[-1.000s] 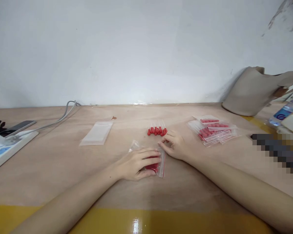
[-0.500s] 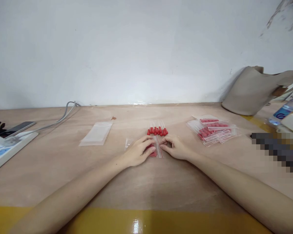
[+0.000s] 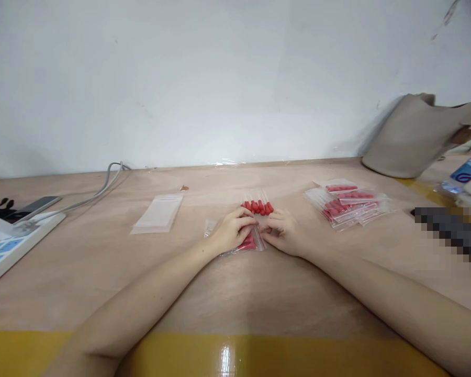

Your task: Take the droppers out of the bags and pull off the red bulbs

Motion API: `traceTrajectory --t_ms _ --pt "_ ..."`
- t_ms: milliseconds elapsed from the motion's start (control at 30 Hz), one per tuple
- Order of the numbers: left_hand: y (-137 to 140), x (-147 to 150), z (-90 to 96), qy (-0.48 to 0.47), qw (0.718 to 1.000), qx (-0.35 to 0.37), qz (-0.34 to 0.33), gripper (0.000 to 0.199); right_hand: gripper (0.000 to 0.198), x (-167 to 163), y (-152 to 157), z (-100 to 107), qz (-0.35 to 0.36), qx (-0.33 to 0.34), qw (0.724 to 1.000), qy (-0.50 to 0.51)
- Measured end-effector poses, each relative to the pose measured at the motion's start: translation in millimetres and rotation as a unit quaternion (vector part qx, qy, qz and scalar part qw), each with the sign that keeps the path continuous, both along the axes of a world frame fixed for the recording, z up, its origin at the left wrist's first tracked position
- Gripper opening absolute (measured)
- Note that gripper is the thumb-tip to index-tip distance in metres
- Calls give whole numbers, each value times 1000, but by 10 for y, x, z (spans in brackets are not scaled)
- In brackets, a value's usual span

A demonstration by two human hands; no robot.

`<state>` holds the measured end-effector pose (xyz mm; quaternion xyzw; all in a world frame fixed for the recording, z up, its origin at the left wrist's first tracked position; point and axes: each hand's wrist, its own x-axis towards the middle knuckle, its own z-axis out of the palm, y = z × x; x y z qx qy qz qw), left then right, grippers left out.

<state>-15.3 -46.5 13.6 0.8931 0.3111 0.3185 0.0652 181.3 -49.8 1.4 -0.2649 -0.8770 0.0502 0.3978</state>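
A clear zip bag (image 3: pixel 248 245) with red-bulbed droppers inside lies in the middle of the table, partly hidden by my fingers. My left hand (image 3: pixel 232 230) is closed on the bag's upper edge, thumb and fingers pinched together near its mouth. At the red-lined zip end, my right hand (image 3: pixel 284 234) has its fingertips pinched on the bag's edge. Just beyond both hands, several loose droppers (image 3: pixel 261 208) lie in a row, red bulbs toward me and clear tubes pointing to the wall.
Flat unfilled bags (image 3: pixel 158 213) lie stacked to the left. Filled bags (image 3: pixel 349 204) are piled to the right. A power strip (image 3: pixel 21 243) with a grey cable (image 3: pixel 105 182) is at far left. A beige bag-like container (image 3: pixel 404 139) and a bottle (image 3: pixel 467 173) stand at far right.
My left hand has shifted slightly right along the zip bag toward its mouth, and the bag's zip end is now tilted. My right hand's fingers have come closer to the left's.
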Motion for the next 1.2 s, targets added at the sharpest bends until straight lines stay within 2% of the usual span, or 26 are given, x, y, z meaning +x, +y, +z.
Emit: traceTrajectory --t_ms 167,533,733,833,933,1100,1200 --pt "-7 9 -9 -3 1000 0 3 23 9 2 35 -50 0 42 999 -3" --pt "29 -22 6 48 999 19 -17 27 8 23 51 -59 13 64 998 -22" --pt "7 -24 43 43 997 46 -38 22 11 21 52 -56 28 72 997 -6" --pt "-6 -13 67 50 997 47 -37 22 10 22 39 -28 42 58 997 -42" --pt "-7 -7 84 61 996 44 -39 25 12 23 23 2 27 73 993 -87" --pt "16 -25 130 105 992 53 -52 27 16 35 12 17 1 126 986 -112" --pt "24 -43 165 162 979 105 -59 20 18 39 5 26 -9 139 985 -105"
